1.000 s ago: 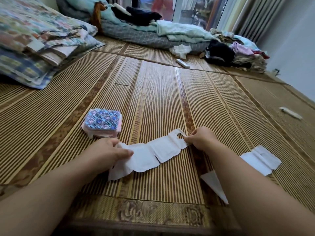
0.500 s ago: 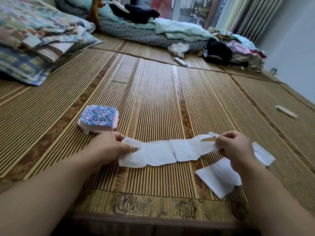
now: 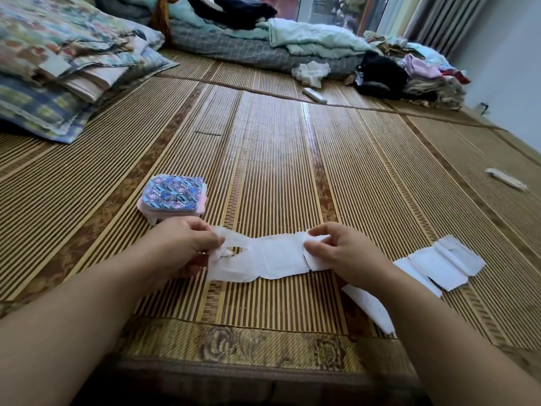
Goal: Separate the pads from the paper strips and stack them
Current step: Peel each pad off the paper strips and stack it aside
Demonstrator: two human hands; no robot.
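White paper strip (image 3: pixel 272 260); blue-patterned pad stack (image 3: pixel 172 197); gold-striped mat (image 3: pixel 278 159)
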